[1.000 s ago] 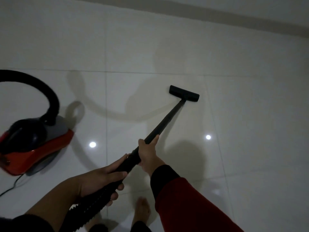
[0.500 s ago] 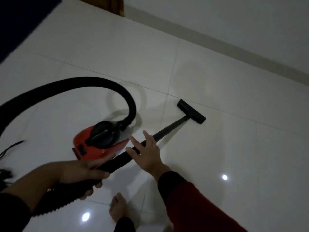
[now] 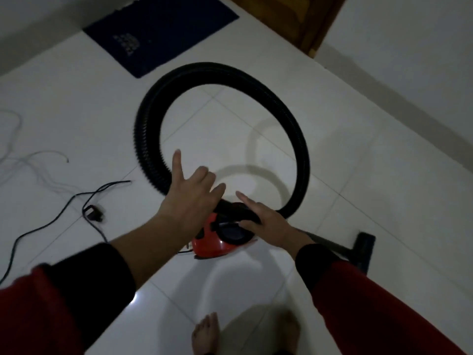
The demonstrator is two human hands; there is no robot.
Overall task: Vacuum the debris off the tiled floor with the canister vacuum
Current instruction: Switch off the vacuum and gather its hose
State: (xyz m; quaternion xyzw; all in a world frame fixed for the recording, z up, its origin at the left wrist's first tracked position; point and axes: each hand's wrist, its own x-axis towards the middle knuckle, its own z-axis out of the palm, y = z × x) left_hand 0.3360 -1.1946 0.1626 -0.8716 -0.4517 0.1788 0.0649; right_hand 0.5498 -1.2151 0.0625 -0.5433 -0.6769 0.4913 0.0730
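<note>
On a pale tiled floor (image 3: 332, 155) under dim light, seen from the head camera, a person in red-and-black sleeves reaches down with both hands toward a red canister vacuum (image 3: 215, 245) standing just ahead of their bare feet. The left hand (image 3: 190, 193) hangs above the canister with fingers spread and holds nothing; the right hand (image 3: 268, 221) lies with straight fingers against the dark top of the body, not gripping it. A ribbed black hose (image 3: 153, 108) loops away and back to the machine, while the wand and floor head (image 3: 363, 249) lie unattended at right. A power cord (image 3: 64, 206) trails at left near a blue mat (image 3: 158, 29). No debris is discernible, so progress cannot be judged; sweeping appears paused.
</note>
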